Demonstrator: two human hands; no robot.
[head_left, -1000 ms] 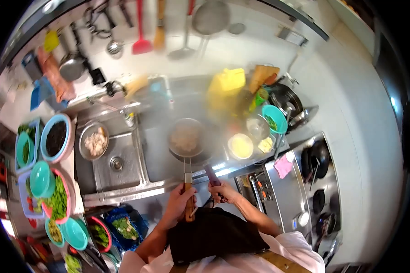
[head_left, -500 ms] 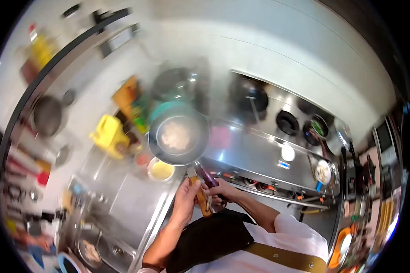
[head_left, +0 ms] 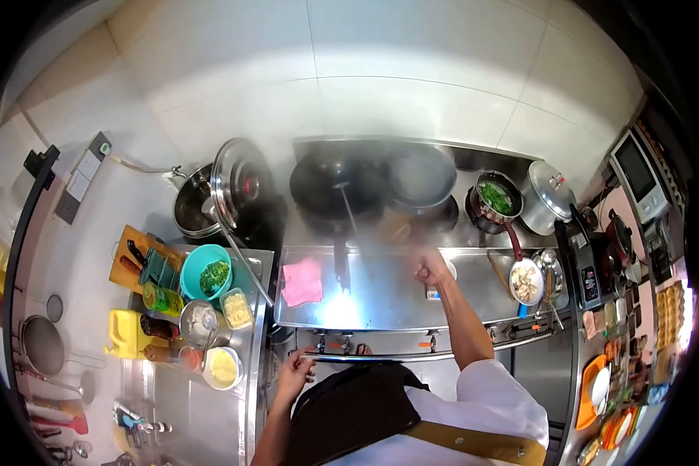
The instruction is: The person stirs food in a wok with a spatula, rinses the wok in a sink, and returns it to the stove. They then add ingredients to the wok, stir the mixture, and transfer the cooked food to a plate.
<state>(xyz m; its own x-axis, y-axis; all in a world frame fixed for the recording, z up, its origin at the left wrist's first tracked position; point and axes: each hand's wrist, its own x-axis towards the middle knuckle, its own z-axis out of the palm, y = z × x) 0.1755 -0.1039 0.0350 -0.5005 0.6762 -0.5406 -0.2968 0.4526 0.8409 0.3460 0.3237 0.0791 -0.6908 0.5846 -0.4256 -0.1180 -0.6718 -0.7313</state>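
My right hand (head_left: 431, 268) is closed in a fist at the near side of a steaming frying pan (head_left: 419, 175), apparently on its handle, which steam and blur partly hide. The pan is over the stove's back row. A blurred brown wooden piece (head_left: 398, 227) shows between pan and hand. My left hand (head_left: 293, 377) holds nothing; its fingers are loosely bent and apart near the stove's front rail (head_left: 365, 358). Left of the pan sits a dark wok (head_left: 311, 182) with a ladle-like utensil (head_left: 348, 206) in it.
A pink cloth (head_left: 302, 281) lies on the steel stove top. To the right are a saucepan of greens (head_left: 495, 194), a pressure cooker (head_left: 550, 194) and a white bowl (head_left: 526, 281). Leftward stand a lidded pot (head_left: 198, 203), a teal bowl (head_left: 204, 270) and a yellow jug (head_left: 124, 334).
The frying pan has gone from the left, in front of me, to over the stove. My left hand has let go of the wooden handle and drawn back; my right arm now reaches forward.
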